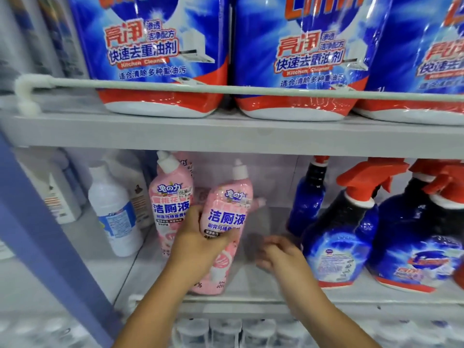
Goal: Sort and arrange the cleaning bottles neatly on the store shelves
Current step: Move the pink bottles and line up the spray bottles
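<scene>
The left hand (200, 243) is wrapped round the waist of a pink bottle (223, 237), thumb across the label and fingers curled behind. The bottle leans a little, its white cap tipped away from the grip, while its base sits low on the middle shelf (251, 285) just below the wrist. A second pink bottle (170, 197) stands touching it on the far side of the knuckles. The right hand (278, 252) hovers beside the grip with loosely bent fingers, holding nothing. To finish well, I would straighten the held bottle upright, turn its label forward, and slide it snug beside its twin, leaving a gap before the blue spray bottles (336, 237) beyond the free hand.
</scene>
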{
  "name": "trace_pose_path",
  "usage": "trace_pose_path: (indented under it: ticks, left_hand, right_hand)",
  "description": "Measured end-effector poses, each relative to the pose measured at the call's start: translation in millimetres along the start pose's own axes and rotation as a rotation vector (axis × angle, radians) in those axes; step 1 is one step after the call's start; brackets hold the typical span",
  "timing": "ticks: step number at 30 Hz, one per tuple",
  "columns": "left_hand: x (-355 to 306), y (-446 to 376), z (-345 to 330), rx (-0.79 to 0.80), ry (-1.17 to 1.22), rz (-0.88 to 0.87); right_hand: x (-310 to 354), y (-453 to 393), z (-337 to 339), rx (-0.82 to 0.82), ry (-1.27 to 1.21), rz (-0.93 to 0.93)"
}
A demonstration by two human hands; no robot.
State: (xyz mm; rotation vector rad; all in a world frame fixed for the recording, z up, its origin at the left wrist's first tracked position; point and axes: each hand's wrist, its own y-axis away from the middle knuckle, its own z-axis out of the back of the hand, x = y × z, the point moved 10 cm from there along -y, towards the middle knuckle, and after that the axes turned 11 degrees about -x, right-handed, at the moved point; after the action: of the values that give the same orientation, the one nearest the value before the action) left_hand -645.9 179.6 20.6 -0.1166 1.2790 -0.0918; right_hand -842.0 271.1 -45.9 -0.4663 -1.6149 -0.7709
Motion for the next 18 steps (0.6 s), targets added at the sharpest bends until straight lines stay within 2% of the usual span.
trace_pose_path:
  ticks: [4, 8, 14, 18]
  left_hand:
    - [16, 23, 53, -0.177, 0.207, 0.037]
    - [30, 29, 92, -0.326, 0.226, 0.015]
    - [37, 16, 104, -0.237, 0.220, 0.025]
    - [39, 20, 101, -0.208, 0.242, 0.006]
  right_hand:
    - [-12, -36, -47, 0.038, -0.110, -0.226]
    - [-18, -71, -99, 0.052, -0.313, -0.406]
    - [-17, -102, -132, -0.060, -0.489, -0.427]
    - [-9, -107, -151, -0.050, -0.472, -0.402]
